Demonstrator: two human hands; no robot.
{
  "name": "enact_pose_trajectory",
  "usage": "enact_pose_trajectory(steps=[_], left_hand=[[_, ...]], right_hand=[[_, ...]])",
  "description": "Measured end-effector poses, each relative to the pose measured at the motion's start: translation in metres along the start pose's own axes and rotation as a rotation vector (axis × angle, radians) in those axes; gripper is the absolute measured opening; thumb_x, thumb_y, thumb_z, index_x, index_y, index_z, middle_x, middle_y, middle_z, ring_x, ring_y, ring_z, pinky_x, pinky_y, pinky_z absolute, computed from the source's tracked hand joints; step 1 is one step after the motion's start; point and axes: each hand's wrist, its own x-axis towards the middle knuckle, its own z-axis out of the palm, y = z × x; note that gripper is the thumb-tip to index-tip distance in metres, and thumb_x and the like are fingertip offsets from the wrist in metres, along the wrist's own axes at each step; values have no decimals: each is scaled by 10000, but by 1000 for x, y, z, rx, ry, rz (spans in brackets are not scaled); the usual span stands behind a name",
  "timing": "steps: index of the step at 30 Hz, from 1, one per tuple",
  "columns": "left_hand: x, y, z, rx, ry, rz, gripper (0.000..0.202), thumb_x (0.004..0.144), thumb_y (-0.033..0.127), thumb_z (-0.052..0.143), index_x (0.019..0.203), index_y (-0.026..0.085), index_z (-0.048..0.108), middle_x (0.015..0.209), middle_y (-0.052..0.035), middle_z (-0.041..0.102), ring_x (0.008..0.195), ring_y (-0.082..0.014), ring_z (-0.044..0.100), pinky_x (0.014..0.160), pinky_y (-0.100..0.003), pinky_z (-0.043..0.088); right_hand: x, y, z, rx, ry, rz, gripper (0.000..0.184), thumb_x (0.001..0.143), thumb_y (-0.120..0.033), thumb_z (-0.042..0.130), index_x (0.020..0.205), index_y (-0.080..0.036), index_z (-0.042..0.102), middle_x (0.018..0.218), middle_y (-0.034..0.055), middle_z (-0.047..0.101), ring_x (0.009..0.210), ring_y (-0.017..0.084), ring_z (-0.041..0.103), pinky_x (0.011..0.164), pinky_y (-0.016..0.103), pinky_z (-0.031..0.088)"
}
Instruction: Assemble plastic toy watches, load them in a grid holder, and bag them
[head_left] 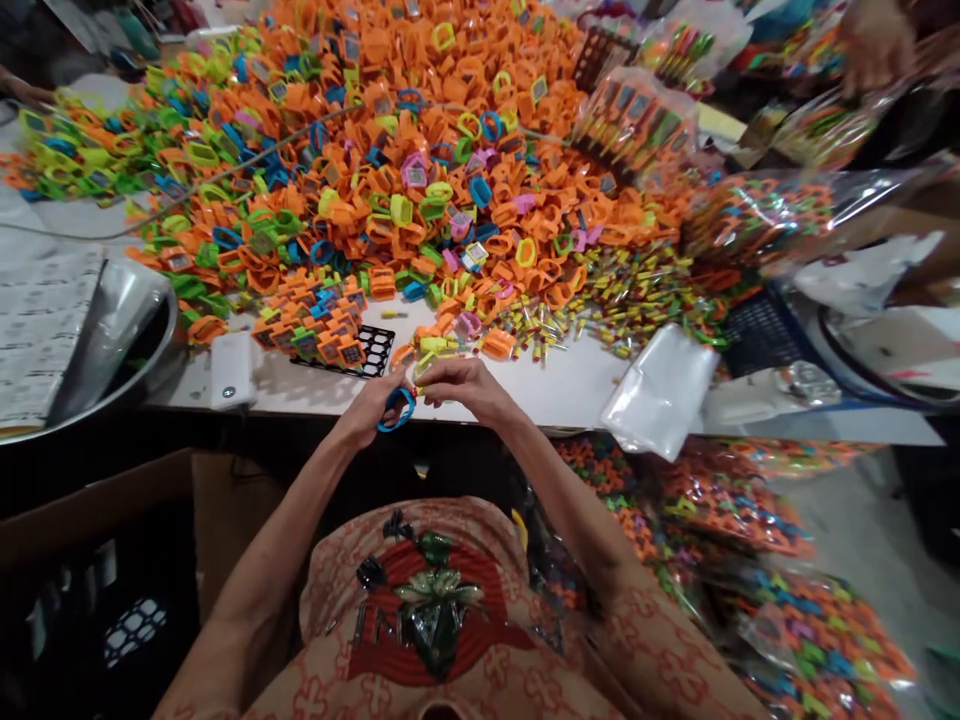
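White bench (570, 380), heaped with orange toy watches (450, 110). Left hand (367, 410) grips blue band (397, 418) at front edge; right hand (469, 385) beside it, fingers bent, hold unclear. Slackened grip could drop band floorward.

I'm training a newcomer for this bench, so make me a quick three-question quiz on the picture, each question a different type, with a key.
1. Multiple choice: Which colour dominates the pile of toy watches?
A) blue
B) orange
C) pink

2. True or false: The clear plastic bags reach past the near edge of the white table.

3. Short answer: Against which hand does the blue toy wristband rest?

Key:
1. B
2. True
3. The left hand
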Motion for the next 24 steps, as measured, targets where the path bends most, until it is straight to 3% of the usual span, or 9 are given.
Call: enact_pose_trajectory(steps=[9,13,17,24], left_hand=[[11,-2,3,49,37,-46,591,771,720,732,638,168,569,485,49,395,409,-50,277,418,-194,164],[12,-5,1,112,1,-30,642,663,777,764,611,175,545,489,55,369,429,-45,253,434,-202,141],[9,-5,-3,228,-46,-46,630,543,704,882,622,175,548,479,67,363,451,-44,260,454,-203,133],[18,-6,5,221,-56,-43,793,579,967,678,643,187,550,485,65,317,450,-57,223,446,-225,127]], right_hand=[[3,1,-8,8,-38,-35,327,670,-457,935,846,-202,828,857,28,734,690,129,650,666,290,571],[4,6,-13,-16,-61,-33,326,687,-463,922,844,-195,823,807,23,729,677,131,654,645,277,556],[4,13,-21,-83,-118,9,328,691,-457,915,832,-178,817,720,21,715,644,127,633,609,260,528],[0,20,-31,23,-77,98,387,741,-510,871,860,-150,795,673,19,722,564,119,637,571,254,539]])
